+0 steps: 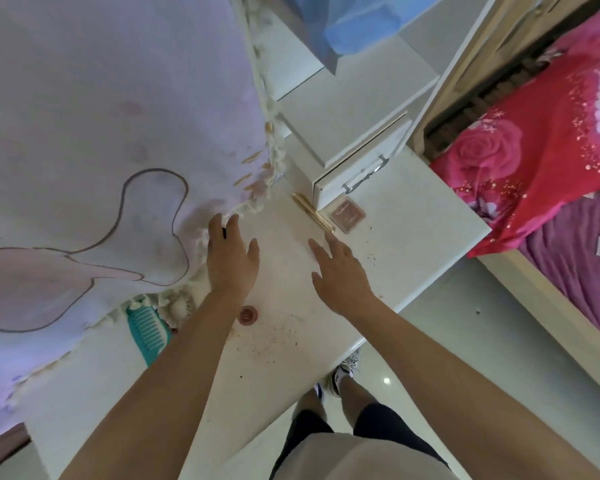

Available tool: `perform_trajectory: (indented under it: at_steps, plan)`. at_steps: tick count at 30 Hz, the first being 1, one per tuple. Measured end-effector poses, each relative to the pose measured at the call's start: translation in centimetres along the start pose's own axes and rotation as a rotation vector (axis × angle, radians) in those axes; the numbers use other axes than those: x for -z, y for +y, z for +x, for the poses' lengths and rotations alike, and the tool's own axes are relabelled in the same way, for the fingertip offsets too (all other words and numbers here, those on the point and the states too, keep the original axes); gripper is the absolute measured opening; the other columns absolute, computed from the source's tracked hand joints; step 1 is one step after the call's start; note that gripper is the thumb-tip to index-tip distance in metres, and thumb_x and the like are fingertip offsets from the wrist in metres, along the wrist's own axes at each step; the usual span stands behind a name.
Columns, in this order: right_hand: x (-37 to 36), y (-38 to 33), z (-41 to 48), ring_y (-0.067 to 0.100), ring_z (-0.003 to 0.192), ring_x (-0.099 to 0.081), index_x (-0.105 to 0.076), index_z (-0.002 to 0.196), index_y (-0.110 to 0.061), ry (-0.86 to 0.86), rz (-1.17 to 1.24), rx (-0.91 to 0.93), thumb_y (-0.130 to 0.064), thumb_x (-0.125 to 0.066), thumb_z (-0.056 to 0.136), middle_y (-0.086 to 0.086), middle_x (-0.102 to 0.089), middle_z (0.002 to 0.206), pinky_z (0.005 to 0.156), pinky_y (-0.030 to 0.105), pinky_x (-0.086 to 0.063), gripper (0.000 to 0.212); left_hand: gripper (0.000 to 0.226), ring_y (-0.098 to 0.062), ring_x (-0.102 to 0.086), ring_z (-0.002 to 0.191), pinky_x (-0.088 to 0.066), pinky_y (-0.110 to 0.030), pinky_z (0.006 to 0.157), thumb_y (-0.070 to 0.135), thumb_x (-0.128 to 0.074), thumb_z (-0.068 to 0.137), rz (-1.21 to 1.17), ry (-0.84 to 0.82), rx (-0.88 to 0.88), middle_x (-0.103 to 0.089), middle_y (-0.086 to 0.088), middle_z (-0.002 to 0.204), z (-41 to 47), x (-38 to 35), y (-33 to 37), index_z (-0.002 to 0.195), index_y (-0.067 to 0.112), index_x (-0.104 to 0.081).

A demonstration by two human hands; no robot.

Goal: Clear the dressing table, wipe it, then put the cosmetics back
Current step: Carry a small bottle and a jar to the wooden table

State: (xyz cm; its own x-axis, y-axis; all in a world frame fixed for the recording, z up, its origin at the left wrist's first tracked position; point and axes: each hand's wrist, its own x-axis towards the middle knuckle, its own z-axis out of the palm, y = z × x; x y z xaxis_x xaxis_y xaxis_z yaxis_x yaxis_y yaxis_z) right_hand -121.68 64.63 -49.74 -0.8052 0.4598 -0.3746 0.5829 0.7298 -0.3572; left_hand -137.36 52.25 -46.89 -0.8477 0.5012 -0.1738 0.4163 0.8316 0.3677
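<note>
Two bare forearms reach from the near edge over the table (413,216). Left hand (232,261): fingers straight, tips at the fringe of the draped cloth (101,133). A small dark mark shows between two fingers and cannot be identified. Right hand (340,271): open, fingers spread, holding nothing, tips just short of the gold tube (310,209).

The tube lies against the foot of the drawer unit (354,168) toward the far edge, with the square compact (347,215) just beside it.

Assessment: clearing stage, incomplete. Recommended: pinch the tube across its width, as it may roll, then lift the compact flat. The drawer unit crowds that grasp from behind.

The round jar (248,315) sits beside the left forearm. The teal comb (148,332) lies half under the cloth, which must be raised. Dark specks (278,337) await wiping.
</note>
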Motion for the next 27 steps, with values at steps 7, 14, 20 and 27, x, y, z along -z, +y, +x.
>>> perform_trajectory:
  at_steps: [7, 14, 20, 27]
  plan:
    - [0.0, -0.3, 1.3, 0.029, 0.130, -0.037, -0.038, 0.147, -0.027, 0.016, 0.010, -0.019, -0.009, -0.054, 0.097, 0.006, -0.032, 0.152, 0.098, 0.039, -0.048, 0.055, 0.061, -0.030, -0.054, 0.112, -0.051, -0.038, 0.082, -0.003, -0.057, 0.088, 0.036, -0.005, -0.195, -0.037, -0.014, 0.140, -0.2, -2.1, -0.9, 0.144, 0.017, -0.041]
    - [0.2, -0.7, 2.2, 0.029, 0.126, -0.041, -0.048, 0.137, -0.027, 0.002, 0.015, -0.019, -0.016, -0.059, 0.095, 0.004, -0.040, 0.144, 0.096, 0.040, -0.049, 0.044, 0.020, -0.035, -0.060, 0.094, -0.056, -0.038, 0.065, -0.001, -0.058, 0.087, -0.171, -0.005, -0.174, -0.041, -0.018, 0.126, -0.6, -0.6, -2.7, 0.105, 0.007, -0.060]
    - [1.6, -1.6, 1.0, 0.026, 0.121, -0.046, -0.051, 0.136, -0.027, 0.000, 0.107, 0.060, -0.024, -0.063, 0.093, 0.002, -0.044, 0.137, 0.090, 0.035, -0.049, 0.044, 0.023, -0.026, -0.058, 0.086, -0.049, -0.031, 0.075, 0.007, -0.061, 0.090, -0.221, -0.041, 0.038, -0.041, -0.007, 0.123, -3.0, 1.3, -3.8, 0.112, 0.009, -0.061]
    - [3.6, -6.4, -1.2, 0.020, 0.111, -0.049, -0.047, 0.137, -0.027, 0.120, 0.225, 0.308, -0.028, -0.068, 0.082, -0.003, -0.050, 0.129, 0.078, 0.027, -0.045, 0.058, 0.034, -0.008, -0.049, 0.082, -0.042, -0.021, 0.078, 0.014, -0.072, 0.084, -0.363, 0.263, 0.301, -0.046, 0.004, 0.113, -11.4, 6.1, -2.4, 0.116, 0.016, -0.059]
